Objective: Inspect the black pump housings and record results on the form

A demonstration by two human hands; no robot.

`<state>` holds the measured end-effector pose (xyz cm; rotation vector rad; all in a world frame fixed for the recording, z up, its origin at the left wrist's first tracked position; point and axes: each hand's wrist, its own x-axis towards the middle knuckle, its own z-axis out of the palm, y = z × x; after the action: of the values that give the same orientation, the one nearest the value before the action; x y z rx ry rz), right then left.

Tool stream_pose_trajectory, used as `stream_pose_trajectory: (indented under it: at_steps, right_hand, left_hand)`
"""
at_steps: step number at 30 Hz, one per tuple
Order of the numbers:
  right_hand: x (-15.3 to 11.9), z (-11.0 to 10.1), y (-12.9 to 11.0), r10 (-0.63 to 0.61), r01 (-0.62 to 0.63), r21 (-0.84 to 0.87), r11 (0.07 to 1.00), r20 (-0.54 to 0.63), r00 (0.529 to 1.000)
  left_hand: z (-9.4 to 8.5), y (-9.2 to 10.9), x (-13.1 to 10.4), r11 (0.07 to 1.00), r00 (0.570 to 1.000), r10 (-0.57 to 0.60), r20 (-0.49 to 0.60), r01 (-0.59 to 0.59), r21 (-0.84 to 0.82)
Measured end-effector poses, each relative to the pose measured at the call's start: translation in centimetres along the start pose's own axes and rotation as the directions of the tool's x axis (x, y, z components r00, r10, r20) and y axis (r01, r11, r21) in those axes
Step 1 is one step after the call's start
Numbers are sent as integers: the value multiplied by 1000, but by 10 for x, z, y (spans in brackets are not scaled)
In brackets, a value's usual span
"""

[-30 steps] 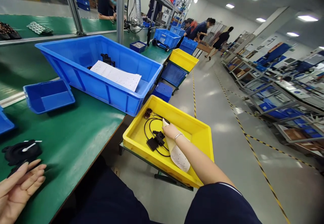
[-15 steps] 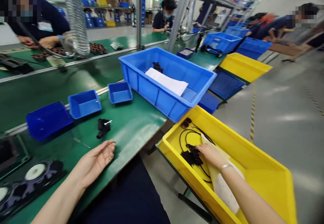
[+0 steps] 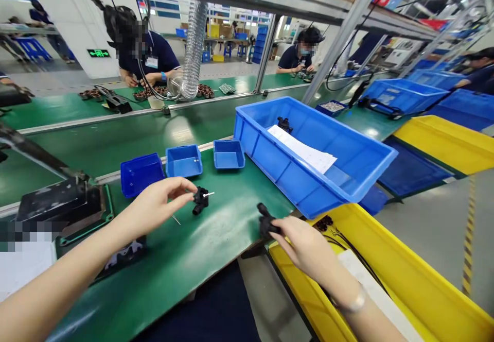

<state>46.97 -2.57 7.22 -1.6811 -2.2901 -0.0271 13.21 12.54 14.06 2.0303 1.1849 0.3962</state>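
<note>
On the green table (image 3: 227,234) lies a black part (image 3: 200,201) with a thin white stick on it. My left hand (image 3: 170,198) is just left of it, fingers curved and apart; whether a fingertip touches the part is unclear. My right hand (image 3: 299,239) pinches another black part (image 3: 266,221) above the table's edge, beside the yellow bin (image 3: 389,234). Paper, black cables and some brown pieces lie in that bin. A thin metal rod (image 3: 176,220) is below my left hand.
Small blue trays (image 3: 229,155) line the table's back. A large blue bin (image 3: 266,161) holds paper and a black part. Black equipment (image 3: 50,198) stands at left. Across the bench, two people (image 3: 148,58) work with their hands near a silver duct (image 3: 193,53).
My right hand has come up out of the yellow bin with a black part. My left hand has moved up beside the part on the table. The view has turned left.
</note>
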Motion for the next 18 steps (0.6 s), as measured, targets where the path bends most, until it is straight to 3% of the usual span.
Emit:
stream_pose_trajectory:
  at_steps: [3,7,13,18]
  right_hand:
    - [74,24,-12,-45,63,-105,992,165,985]
    - [138,42,-15,-81,102,-118,988,172,982]
    - [184,72,-32,-114,128,-57,990,202,973]
    - [202,95,-39,-138,145,-9,989,242,960]
  left_hand:
    - [-5,-10,38,978,998,54,-20,-49,202]
    - [7,-23,57,954,995,75,69,-92,284]
    - [39,-37,65,914,974,88,208,-162,373]
    - [44,-41,59,903,965,75,252,-173,393]
